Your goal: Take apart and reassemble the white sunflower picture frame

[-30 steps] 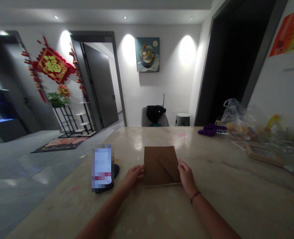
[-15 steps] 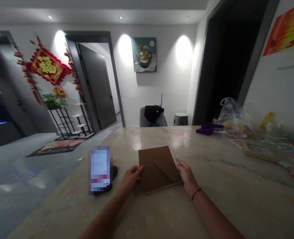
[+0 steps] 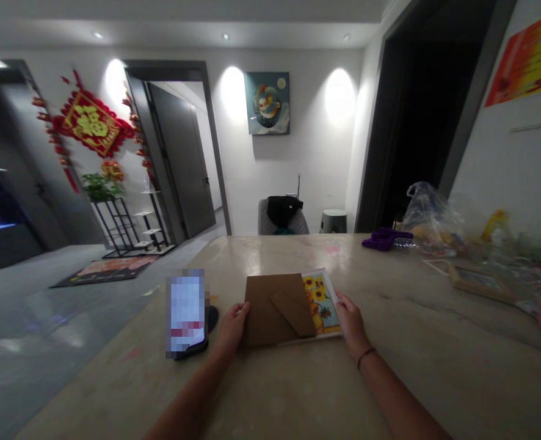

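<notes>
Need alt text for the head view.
A person's left hand holds a brown board that partly covers a white-edged sunflower picture, held at its right side by the right hand, over a pale table. A pixelated phone stands to the left.

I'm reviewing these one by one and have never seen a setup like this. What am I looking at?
There is no machine here: these are a person's own bare hands. All the pictures come from one camera worn on the head, looking forward and down across a table.

The left hand holds the left edge of a brown board. The right hand grips the right side of a white frame, where a sunflower print shows beside the board.

On the table, a phone with a pixelated screen stands at left; at right are a purple cloth, a plastic bag and a wooden frame.
</notes>
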`<state>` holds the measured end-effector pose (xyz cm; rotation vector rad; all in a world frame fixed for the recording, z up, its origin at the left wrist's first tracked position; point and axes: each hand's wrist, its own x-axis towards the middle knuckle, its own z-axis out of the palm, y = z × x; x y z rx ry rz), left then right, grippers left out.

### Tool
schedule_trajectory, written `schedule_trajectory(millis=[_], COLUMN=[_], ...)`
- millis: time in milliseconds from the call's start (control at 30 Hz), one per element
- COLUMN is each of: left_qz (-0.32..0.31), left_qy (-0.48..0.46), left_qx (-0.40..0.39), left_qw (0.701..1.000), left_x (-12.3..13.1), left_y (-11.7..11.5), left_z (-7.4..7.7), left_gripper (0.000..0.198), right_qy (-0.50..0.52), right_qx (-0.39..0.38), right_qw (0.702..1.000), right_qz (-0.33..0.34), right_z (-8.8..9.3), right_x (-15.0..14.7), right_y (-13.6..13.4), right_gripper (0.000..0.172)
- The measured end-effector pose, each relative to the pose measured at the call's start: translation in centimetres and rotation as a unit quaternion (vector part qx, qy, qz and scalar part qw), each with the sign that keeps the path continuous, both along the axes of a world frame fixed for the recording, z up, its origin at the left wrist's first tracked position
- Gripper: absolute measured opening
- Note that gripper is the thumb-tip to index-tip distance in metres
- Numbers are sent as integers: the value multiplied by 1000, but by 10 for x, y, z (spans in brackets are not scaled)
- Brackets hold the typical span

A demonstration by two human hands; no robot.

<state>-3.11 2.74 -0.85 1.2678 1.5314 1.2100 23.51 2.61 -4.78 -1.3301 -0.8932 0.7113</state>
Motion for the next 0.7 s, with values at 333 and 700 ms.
schedule_trajectory(millis=[333,700], left_qz=[23,63], left_qy=[26,-46], left_qx=[12,4], left_qw=[999,997], left_x=[-4,-15], left_y=[0,9], left_z=[2,-4], left_gripper=[33,41], right_qy=[-116,-202], right_qx=[-30,-101], right_qw=[991,972], right_qz=[-56,-61], right_z=[3,5], right_x=[18,36], right_y=[-2,-3], right_gripper=[49,50])
